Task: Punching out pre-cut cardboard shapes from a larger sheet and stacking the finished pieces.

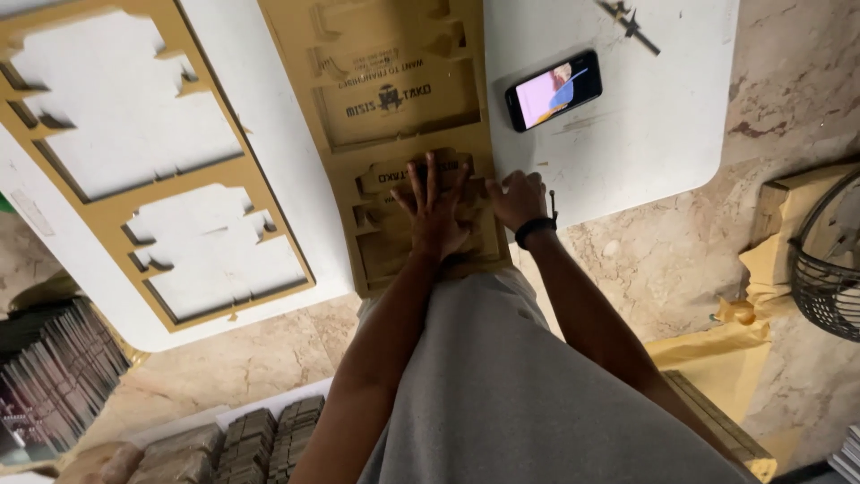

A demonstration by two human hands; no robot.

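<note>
I note a white table (663,134) with rounded corners standing on a mottled beige stone floor (663,269). A phone (553,90) with a lit screen lies on the tabletop. A dark wire basket (829,269) sits at the right edge; flat stacks (260,439) rest on the floor below.

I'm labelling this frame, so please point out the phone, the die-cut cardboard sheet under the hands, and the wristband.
phone (553,90), head view, middle of its lit screen.
die-cut cardboard sheet (403,116), head view, flat panel above the hands.
wristband (535,228), head view, black band on the right wrist.
</note>
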